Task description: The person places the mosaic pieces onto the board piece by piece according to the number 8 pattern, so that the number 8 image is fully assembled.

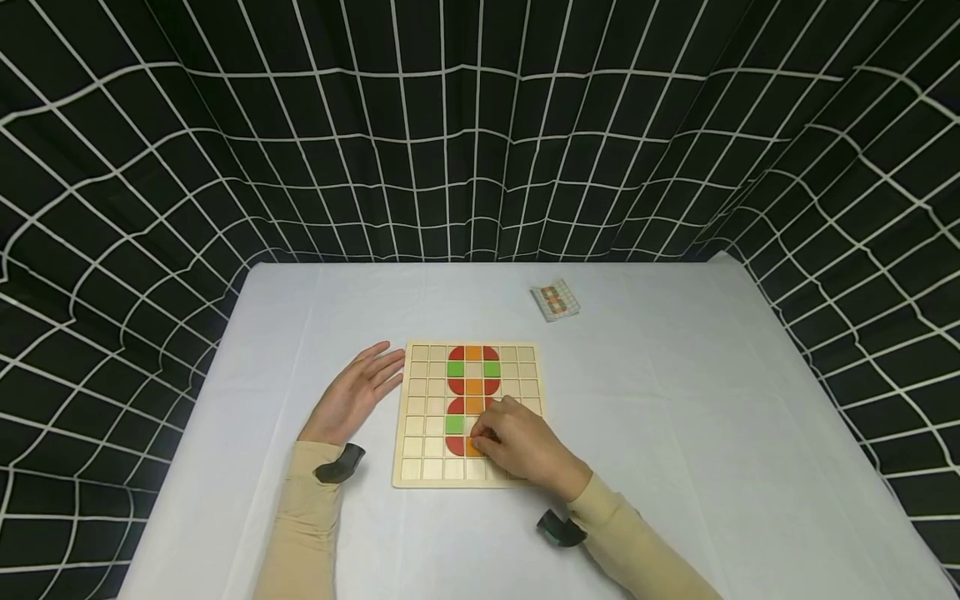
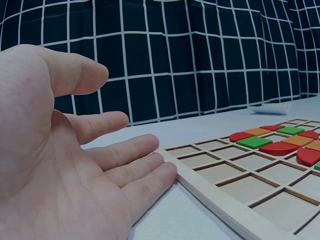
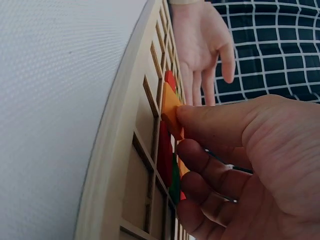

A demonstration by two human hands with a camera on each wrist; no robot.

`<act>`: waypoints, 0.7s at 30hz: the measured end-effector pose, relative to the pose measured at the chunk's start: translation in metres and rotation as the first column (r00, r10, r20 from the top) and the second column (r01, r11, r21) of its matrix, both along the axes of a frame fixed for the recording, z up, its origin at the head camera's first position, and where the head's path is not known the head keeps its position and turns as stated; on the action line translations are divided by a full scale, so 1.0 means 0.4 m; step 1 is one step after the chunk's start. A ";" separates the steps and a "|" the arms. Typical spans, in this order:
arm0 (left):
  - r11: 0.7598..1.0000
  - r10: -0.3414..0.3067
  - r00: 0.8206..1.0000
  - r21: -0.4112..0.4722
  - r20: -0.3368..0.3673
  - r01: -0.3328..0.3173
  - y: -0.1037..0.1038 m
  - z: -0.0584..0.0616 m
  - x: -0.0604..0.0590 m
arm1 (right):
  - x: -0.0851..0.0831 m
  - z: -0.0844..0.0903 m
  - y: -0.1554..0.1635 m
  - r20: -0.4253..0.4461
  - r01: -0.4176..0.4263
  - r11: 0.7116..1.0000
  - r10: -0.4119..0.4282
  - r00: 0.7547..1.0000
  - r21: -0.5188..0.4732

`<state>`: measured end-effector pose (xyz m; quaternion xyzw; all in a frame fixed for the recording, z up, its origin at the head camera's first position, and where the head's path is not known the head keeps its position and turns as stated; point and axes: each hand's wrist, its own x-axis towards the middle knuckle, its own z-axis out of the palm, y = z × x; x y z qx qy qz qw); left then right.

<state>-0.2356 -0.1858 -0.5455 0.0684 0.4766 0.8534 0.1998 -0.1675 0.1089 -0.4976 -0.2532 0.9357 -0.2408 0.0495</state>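
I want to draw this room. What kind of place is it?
Probably a recording booth rather than a home: a black curtain with a white grid walls in a white-clothed table. On it lies a wooden grid puzzle board, and small dark wrist cameras sit on both arms.

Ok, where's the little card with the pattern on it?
In the head view the pattern card lies on the white table, beyond the wooden grid board, toward the right.

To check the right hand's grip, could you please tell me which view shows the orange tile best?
The right wrist view: the orange tile is pinched close-up. In the head view the right hand mostly covers it; the left wrist view misses it.
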 end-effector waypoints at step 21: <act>0.999 0.040 0.999 -0.006 0.021 -0.039 -0.019 0.024 -0.040 | -0.120 0.074 0.129 0.142 0.162 0.954 -0.129 0.981 -0.252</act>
